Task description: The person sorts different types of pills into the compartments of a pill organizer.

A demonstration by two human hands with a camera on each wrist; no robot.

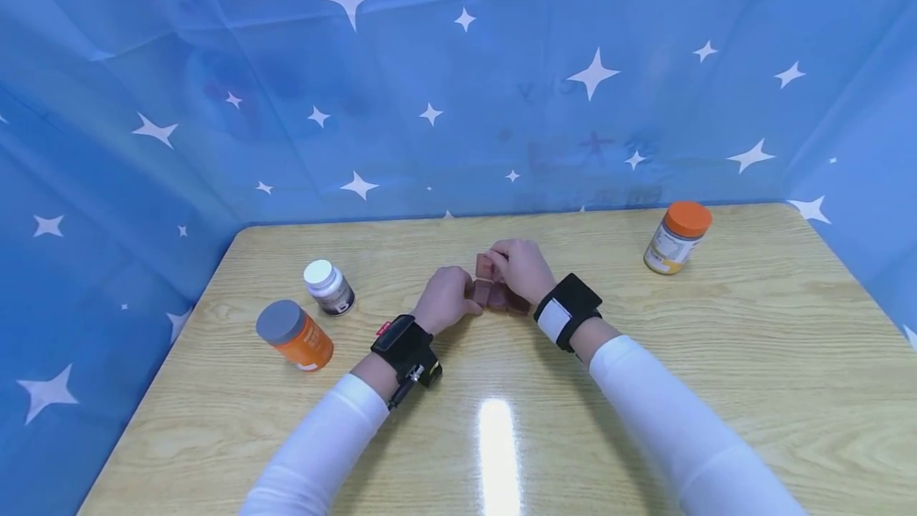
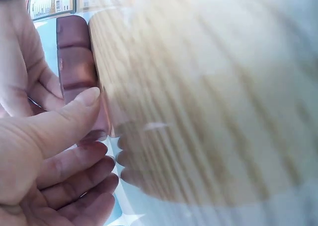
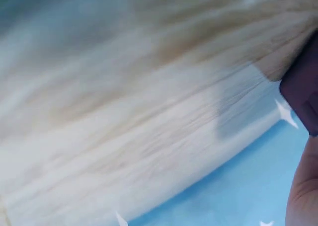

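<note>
Several reddish-brown blocks [image 1: 497,296] stand side by side in a short row on the table. At the row's left end my left hand [image 1: 444,298] pinches the end block, its thumb [image 2: 82,104] lying on the near face in the left wrist view. My right hand [image 1: 524,269] holds another block [image 1: 484,266], with a lighter orange-tan face, just above and behind the row. A dark block [image 3: 304,89] shows at the right edge of the right wrist view, beside part of the right hand [image 3: 304,193]. The right fingertips are partly hidden.
On the left stand a white bottle [image 1: 329,288] and an orange jar with a grey lid [image 1: 295,335]. A jar with an orange lid [image 1: 677,237] is at the back right. A blue star-patterned cloth [image 1: 458,86] hangs behind the wooden table [image 1: 752,357].
</note>
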